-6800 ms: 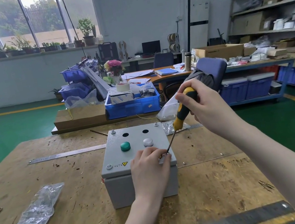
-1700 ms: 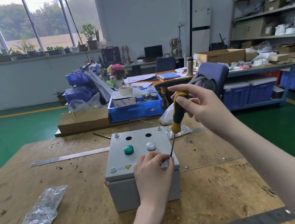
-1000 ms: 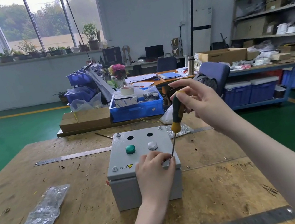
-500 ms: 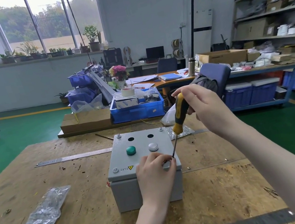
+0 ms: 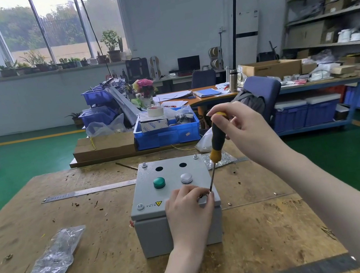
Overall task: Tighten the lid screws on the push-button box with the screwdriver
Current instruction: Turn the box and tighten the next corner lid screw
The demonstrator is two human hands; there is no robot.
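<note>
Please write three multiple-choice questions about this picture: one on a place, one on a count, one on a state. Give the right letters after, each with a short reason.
1. Where does the tip of the yellow-and-black screwdriver stand on the grey metal push-button box?
A. near-right lid corner
B. far-left lid corner
C. on the green round button

2. How many open round holes are in the lid?
A. none
B. two
C. four

3. What does the right hand do?
A. lies flat on the wooden table
B. grips the screwdriver handle
C. presses the white button

Answers: 1 A, the tip meets the corner beside the left hand. 2 B, two dark holes behind the buttons. 3 B, fingers curl round the handle.
</note>
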